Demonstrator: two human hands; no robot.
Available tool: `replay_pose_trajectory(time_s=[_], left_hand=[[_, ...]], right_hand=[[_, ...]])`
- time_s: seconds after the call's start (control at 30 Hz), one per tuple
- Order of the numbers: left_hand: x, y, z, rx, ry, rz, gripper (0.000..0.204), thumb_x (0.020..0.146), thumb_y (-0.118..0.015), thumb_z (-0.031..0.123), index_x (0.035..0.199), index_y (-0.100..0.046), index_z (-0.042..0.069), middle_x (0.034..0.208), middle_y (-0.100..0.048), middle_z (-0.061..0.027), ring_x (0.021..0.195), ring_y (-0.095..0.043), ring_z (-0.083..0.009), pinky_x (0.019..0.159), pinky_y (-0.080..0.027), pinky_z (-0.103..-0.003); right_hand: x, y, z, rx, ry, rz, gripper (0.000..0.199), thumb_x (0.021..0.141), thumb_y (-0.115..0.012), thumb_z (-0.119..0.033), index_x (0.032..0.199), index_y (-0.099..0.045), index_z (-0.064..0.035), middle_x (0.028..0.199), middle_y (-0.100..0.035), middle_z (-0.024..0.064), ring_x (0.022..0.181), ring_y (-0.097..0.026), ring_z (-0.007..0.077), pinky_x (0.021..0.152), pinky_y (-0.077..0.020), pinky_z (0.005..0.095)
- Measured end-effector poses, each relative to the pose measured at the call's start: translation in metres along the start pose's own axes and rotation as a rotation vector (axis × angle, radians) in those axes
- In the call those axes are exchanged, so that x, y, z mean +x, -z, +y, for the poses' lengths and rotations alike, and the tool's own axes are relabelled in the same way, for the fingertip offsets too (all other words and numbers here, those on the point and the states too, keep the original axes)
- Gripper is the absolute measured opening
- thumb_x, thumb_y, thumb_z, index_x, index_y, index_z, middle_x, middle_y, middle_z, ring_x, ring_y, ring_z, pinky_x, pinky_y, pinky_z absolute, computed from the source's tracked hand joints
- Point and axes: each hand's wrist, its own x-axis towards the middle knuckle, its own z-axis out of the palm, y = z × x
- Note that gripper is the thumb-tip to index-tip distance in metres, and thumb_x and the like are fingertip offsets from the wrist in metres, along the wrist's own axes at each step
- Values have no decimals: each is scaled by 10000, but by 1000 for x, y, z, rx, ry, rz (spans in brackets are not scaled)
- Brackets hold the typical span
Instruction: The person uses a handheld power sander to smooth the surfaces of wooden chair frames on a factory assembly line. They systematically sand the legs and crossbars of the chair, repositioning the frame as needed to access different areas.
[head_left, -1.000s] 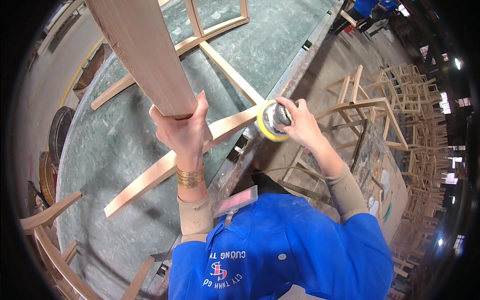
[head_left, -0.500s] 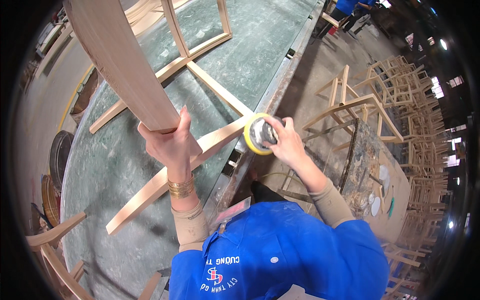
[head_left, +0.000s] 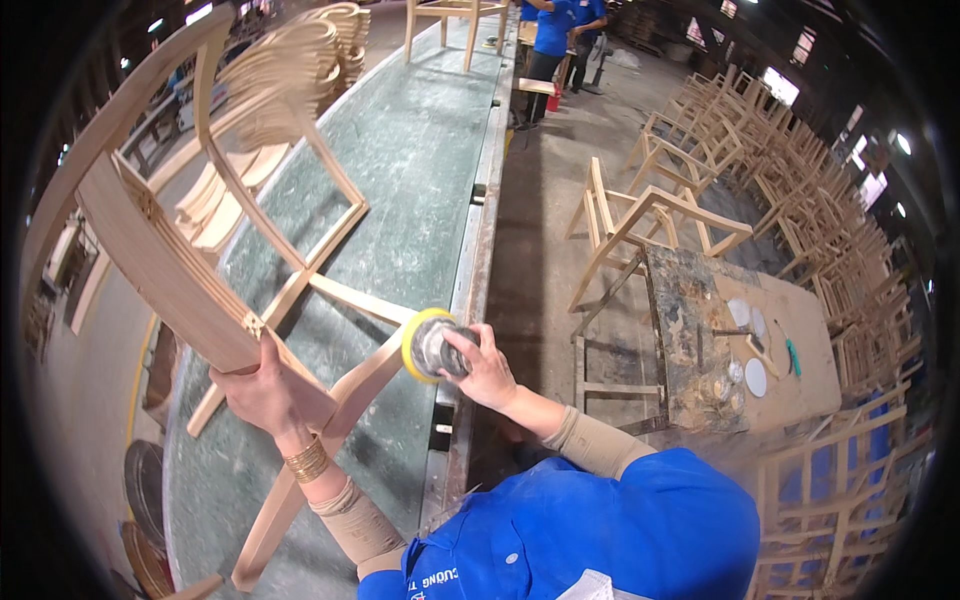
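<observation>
A pale wooden chair frame (head_left: 160, 265) lies tipped over on a green-topped bench (head_left: 410, 180). My left hand (head_left: 268, 395) is closed round the lower end of its broad curved rail, with gold bangles at the wrist. In my right hand (head_left: 492, 375) is a round orbital sander (head_left: 430, 343) with a yellow-edged pad. The pad is against the end of a chair leg (head_left: 372, 380), close to the bench's right edge; the contact face itself is hidden.
A worktable (head_left: 690, 330) to the right carries white discs (head_left: 756, 377) and a green-handled tool (head_left: 793, 357). Many chair frames (head_left: 830, 200) are stacked along the right. Curved wooden parts (head_left: 295, 55) are piled beyond the bench at left. Co-workers in blue (head_left: 553, 35) stand far ahead.
The view has tilted up and shows more of the bench and room. My hands keep their holds; the sander remains at the leg's end, seemingly shifted slightly along it.
</observation>
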Motion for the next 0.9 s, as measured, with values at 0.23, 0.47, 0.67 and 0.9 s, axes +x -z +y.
replay_pose_trajectory(time_s=[0.23,0.47,0.67,0.9], left_hand=[[82,-16,17,63,-59,6,632,699,-793,461,952,-573,-74,905,-672,-207,869,-655,-312,795,-499,-386],[167,-23,-28,-355,-173,-232,622,853,-703,380,1222,-478,-66,1114,-588,-130,1001,-566,-183,889,-454,-298],[191,-22,-7,-392,-28,-344,457,925,-632,283,1233,-487,-21,1100,-581,-89,986,-566,-144,883,-461,-278],[175,-62,37,-268,110,-287,376,920,-631,308,1112,-582,-11,920,-613,-56,765,-569,-131,645,-485,-296]], right_hand=[[-38,21,32,1,-384,-268,820,676,-816,-240,1377,-391,-259,1124,-437,126,957,-601,326,854,-510,431],[-28,39,103,0,-430,-241,852,676,-807,-264,1399,-356,-284,1114,-446,140,971,-599,360,840,-515,464],[24,46,164,37,-512,-272,867,662,-809,-241,1399,-353,-279,1101,-458,149,950,-603,378,846,-510,468],[96,34,193,1,-513,-259,871,645,-822,-196,1391,-377,-256,1123,-468,145,1004,-579,361,850,-505,451]])
